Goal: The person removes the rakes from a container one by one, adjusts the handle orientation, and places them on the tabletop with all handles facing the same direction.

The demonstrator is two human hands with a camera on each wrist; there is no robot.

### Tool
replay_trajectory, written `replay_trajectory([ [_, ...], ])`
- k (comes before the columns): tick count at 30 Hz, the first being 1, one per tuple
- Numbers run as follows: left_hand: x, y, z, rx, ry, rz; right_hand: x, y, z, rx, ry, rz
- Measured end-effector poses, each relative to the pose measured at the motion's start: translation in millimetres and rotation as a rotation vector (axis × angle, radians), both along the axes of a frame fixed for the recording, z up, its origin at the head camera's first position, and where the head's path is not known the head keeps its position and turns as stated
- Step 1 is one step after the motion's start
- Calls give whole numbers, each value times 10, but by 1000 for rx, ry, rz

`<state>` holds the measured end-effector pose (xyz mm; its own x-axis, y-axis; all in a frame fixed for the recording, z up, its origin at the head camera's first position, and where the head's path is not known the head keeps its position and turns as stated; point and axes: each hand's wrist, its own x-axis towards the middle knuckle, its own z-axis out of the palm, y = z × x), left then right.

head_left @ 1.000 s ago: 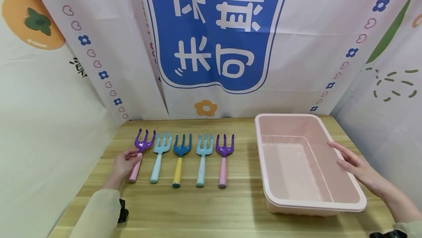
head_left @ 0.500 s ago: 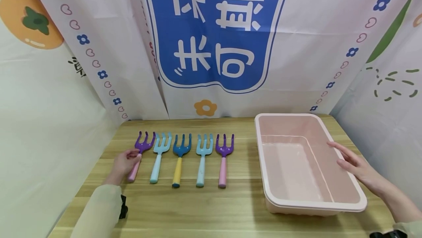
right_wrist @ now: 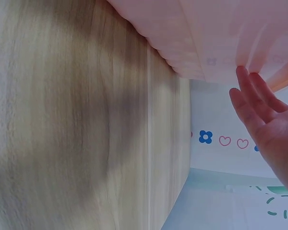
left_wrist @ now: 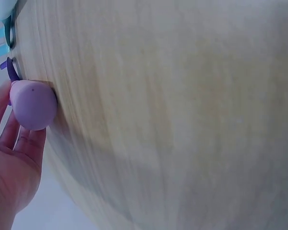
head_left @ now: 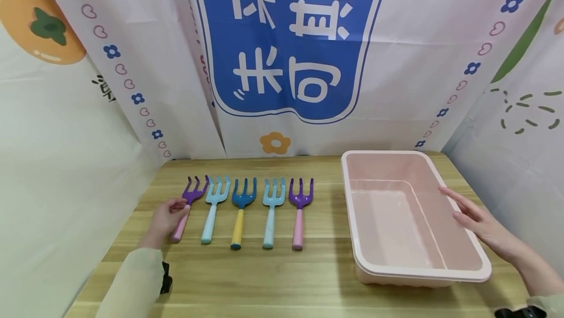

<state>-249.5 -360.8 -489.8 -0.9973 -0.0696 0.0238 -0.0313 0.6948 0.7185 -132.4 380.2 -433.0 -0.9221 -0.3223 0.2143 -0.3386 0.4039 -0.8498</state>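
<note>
My left hand pinches a toy hand fork with purple tines and a pink handle, where the handle meets the head. In the left wrist view the rounded handle end faces the camera, with fingers beneath it. To its right lie a light blue fork, a dark blue one with a yellow handle, another light blue fork and a second purple one. My right hand holds the right rim of a pink plastic basin, thumb and index finger over the rim, other fingertips against its outer wall.
A wooden table carries everything. Printed white cloth hangs behind it and along both sides. The tall-walled basin stands at the right of the table with nothing inside.
The fork in my left hand has rolled slightly, so its tines now appear more edge-on and a little further right. My right hand and the basin keep their place.
</note>
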Motion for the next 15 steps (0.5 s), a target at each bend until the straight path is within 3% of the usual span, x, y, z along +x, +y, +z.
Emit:
replay_trajectory([
  [9, 163, -13, 138, 42, 8, 36, 6, 89, 37, 38, 0, -27],
  [15, 298, 95, 398, 47, 107, 55, -34, 130, 179, 21, 119, -46],
])
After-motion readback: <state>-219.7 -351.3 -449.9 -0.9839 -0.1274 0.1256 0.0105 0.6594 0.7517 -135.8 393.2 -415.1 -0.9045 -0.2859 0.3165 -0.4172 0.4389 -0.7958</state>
